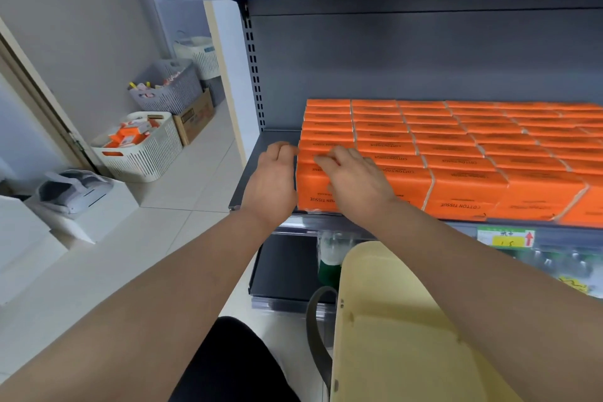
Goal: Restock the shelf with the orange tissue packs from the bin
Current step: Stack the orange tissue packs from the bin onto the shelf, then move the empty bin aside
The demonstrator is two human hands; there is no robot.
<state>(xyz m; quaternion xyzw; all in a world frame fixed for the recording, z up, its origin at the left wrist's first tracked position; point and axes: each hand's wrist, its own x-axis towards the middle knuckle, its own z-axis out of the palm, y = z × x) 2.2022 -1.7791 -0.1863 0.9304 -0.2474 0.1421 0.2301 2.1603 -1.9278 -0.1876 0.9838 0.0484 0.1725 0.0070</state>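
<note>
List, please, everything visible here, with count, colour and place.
orange plastic-wrapped tissue packs: many, orange, in rows on the shelf
grey metal shelf: one, grey, ahead
white slotted plastic basket: one, white, floor left, holds orange packs
grey slotted plastic basket: one, grey, behind it
brown cardboard box: one, brown, beside the white basket
pale yellow plastic bin: one, yellow, bottom right
left hand: one, against the packs' left side
right hand: one, on the front packs

orange tissue packs (456,153), grey shelf (274,147), cream bin (391,336)
</note>
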